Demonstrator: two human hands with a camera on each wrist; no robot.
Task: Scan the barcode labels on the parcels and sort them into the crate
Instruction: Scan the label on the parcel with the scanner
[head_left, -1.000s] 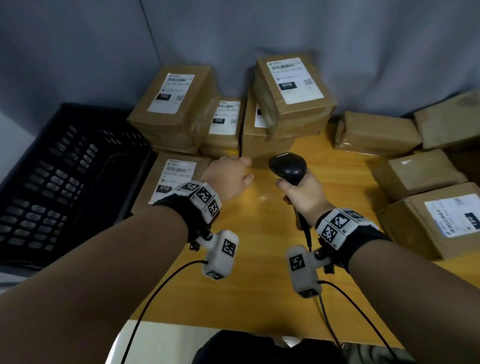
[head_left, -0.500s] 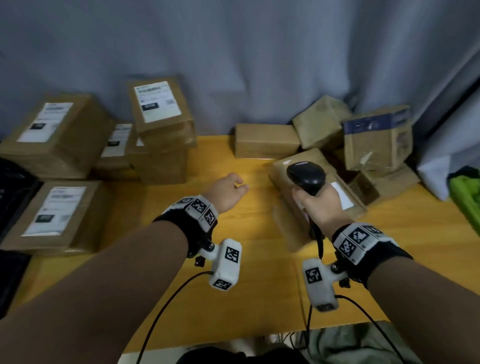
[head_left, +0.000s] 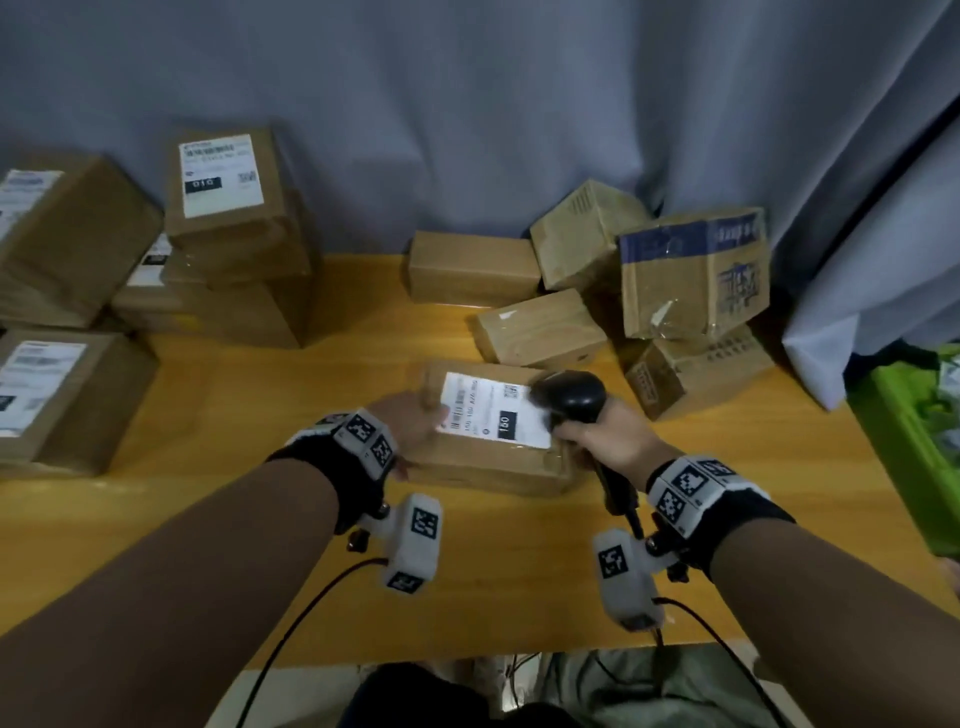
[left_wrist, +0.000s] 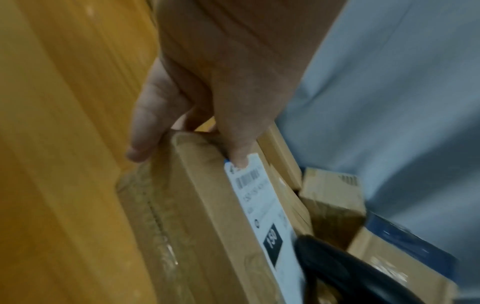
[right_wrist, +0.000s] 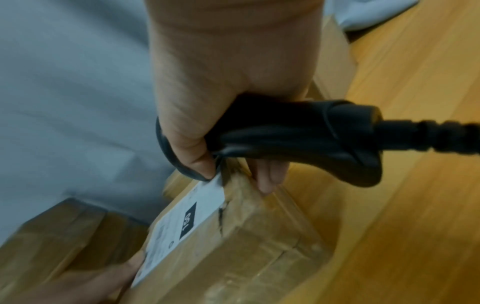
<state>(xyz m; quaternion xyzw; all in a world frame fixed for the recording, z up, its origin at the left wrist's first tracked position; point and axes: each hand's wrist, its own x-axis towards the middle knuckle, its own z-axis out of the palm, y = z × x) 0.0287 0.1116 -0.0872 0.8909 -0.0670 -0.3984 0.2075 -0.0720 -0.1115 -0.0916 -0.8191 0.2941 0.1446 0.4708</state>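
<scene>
A brown parcel (head_left: 488, 467) with a white label (head_left: 493, 415) marked 150 lies label-up on the wooden table (head_left: 260, 545), between my hands. My left hand (head_left: 418, 418) pinches its left end, thumb on the side and a finger on the label's corner, as the left wrist view shows (left_wrist: 182, 148). My right hand (head_left: 592, 434) grips a black corded barcode scanner (head_left: 569, 397), whose head hangs over the label's right end. In the right wrist view, fingertips (right_wrist: 267, 179) of that hand lie against the parcel's (right_wrist: 246, 246) right end. The crate is out of view.
Labelled parcels are stacked at the left (head_left: 234, 218) and front left (head_left: 57, 400). Several unlabelled boxes (head_left: 540, 327) and a blue-printed carton (head_left: 696, 270) crowd the back right. A green bin (head_left: 914, 441) stands past the table's right edge. A grey curtain (head_left: 467, 130) hangs behind.
My view swung right, so the black crate left the frame. The left hand reached over and took hold of the 150 parcel, which now lies label-up under the scanner.
</scene>
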